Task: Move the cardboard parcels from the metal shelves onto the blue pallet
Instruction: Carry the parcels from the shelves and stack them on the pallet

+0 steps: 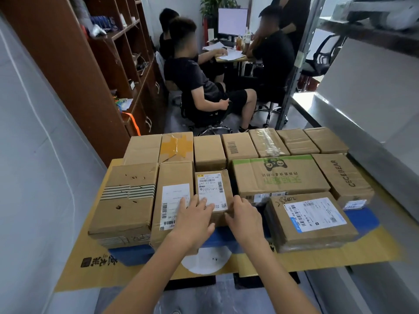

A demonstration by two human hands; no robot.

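While both hands rest on it, the small parcel (212,184) sits in the middle of the near row, its white shipping label facing up. The left hand (195,214) lies spread over the near top edge, its fingers straight and reaching partly onto the label of the tall parcel (174,175) just beside it, its thumb against the near face. The right hand (243,216) touches the near right corner of the small parcel with fingers almost straight and slightly apart, thumb pointing left along the front; neither hand pinches anything.

All the parcels stand on a flattened yellow cardboard sheet (90,268) with blue patches showing between them; whether that blue is the pallet itself or print on the sheet I cannot tell. To the far left of the near row is a striped parcel (127,200) with small holes in its top. Right of the small parcel lies a wide green-printed parcel (278,175), then one marked CECEBEAR (340,175). In front of these, nearer the camera, is a flat parcel (310,220) with a blue-edged label. A back row (238,146) of seven parcels stands side by side, touching, behind all of these.

A grey metal shelf (340,114) runs along the right side, with a metal upright (294,71) at its end. A brown wooden bookcase (102,53) stands on the left, and people in dark clothes (192,75) sit beyond the parcels
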